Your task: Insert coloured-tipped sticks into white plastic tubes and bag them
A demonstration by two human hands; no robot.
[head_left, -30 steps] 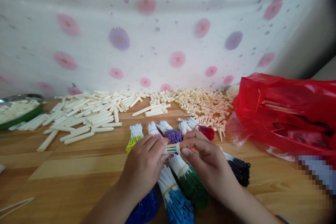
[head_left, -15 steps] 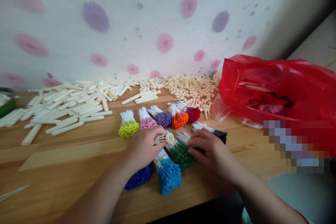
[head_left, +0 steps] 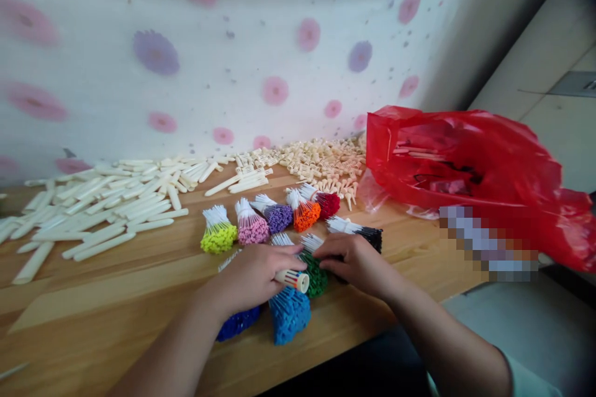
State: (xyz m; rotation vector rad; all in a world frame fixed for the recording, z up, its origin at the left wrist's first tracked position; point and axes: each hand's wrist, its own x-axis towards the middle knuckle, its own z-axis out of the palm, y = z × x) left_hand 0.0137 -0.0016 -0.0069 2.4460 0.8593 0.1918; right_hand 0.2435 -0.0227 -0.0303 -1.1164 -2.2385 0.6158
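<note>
My left hand [head_left: 254, 276] is closed round a small cream tube [head_left: 294, 278] with coloured sticks in it, its round end facing right. My right hand [head_left: 356, 260] lies just right of it, fingers curled and pinching at the white ends of the green bundle [head_left: 315, 272] beside the black bundle [head_left: 361, 232]. Around the hands lie tied bundles of thin sticks with coloured tips: light blue [head_left: 288, 316], dark blue [head_left: 237, 324], yellow [head_left: 218, 232], pink [head_left: 251, 226], purple [head_left: 275, 214], orange [head_left: 305, 211], red [head_left: 327, 201].
Several cream tubes [head_left: 112, 205] are spread over the left of the wooden table [head_left: 116, 298]. A heap of small cream caps [head_left: 326, 164] lies at the back. A red plastic bag [head_left: 470, 173] sits at the right, by the table's edge. A flowered cloth [head_left: 209, 56] hangs behind.
The hands came apart: the left kept the tube and lowered it toward the table, the right dropped onto the green and black bundles. The view swung to the right.
</note>
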